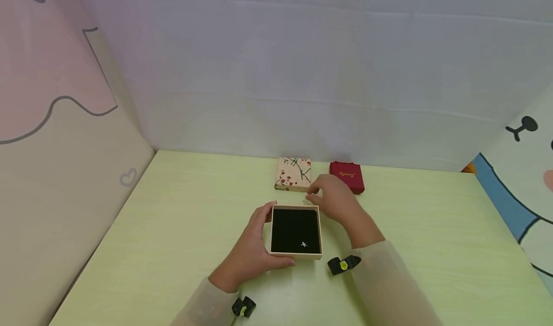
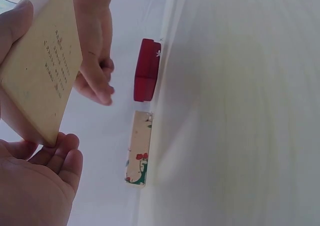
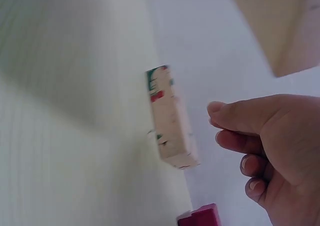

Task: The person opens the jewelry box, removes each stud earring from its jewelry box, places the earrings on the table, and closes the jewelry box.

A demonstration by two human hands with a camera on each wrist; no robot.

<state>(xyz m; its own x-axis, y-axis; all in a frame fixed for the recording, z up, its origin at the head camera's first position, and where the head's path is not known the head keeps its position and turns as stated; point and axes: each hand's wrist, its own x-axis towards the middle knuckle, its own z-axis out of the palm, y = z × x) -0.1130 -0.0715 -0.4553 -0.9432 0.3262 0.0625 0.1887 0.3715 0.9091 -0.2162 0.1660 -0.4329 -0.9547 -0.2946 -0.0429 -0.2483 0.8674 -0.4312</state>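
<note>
My left hand (image 1: 255,247) grips a small square jewelry box (image 1: 295,256) by its left side, thumb along the near edge. The box is raised, its printed underside (image 2: 45,66) showing in the left wrist view. Inside, a white star-shaped piece (image 1: 304,244) sits on the black insert (image 1: 294,225). My right hand (image 1: 334,199) reaches past the box's far right corner, thumb and index finger bent toward each other with a small gap. Nothing shows between them in the right wrist view. Close by its fingertips is a tiny pale piece (image 1: 305,201).
Toward the back of the pale table (image 1: 194,211) lie a floral-patterned box (image 1: 293,173) and a dark red box (image 1: 352,177) with gold lettering. Two small white star shapes (image 2: 158,53) show beside these boxes in the left wrist view. A pale cloth wall (image 1: 302,76) rises behind.
</note>
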